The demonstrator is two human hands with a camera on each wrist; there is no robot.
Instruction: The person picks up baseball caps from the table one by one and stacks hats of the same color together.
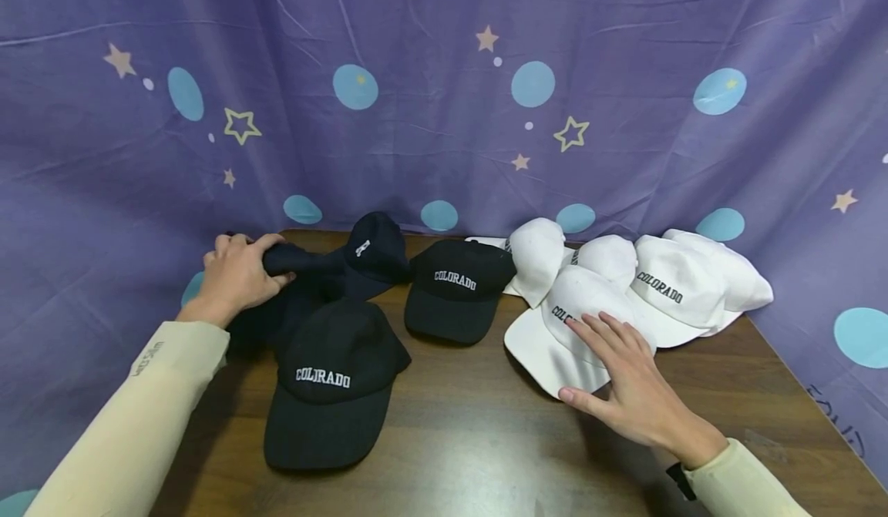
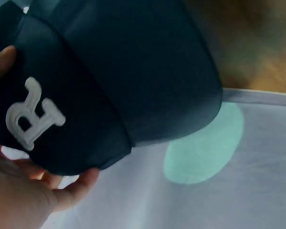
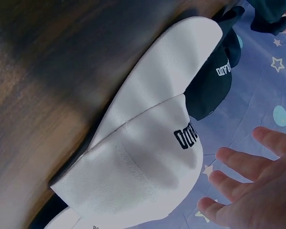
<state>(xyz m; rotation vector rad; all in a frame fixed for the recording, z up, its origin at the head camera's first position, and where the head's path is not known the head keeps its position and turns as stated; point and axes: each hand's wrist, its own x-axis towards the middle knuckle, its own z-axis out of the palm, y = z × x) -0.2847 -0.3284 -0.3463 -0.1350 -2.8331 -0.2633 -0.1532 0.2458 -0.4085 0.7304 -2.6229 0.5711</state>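
Gripping navy cap [image 2: 86, 100] w/ L fingers [image 2: 81, 187]; R fingers [image 1: 595, 344] spread near white cap [image 3: 143, 143]; approx. 5 white caps [image 1: 687, 270], 4+ dark caps [image 1: 329, 424].

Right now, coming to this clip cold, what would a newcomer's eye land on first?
Probably the large black COLORADO baseball cap at front left. Next, the frontmost white baseball cap, right of centre, with the person's open right grip close by. At far left, the left grip holds a navy baseball cap with a white R.
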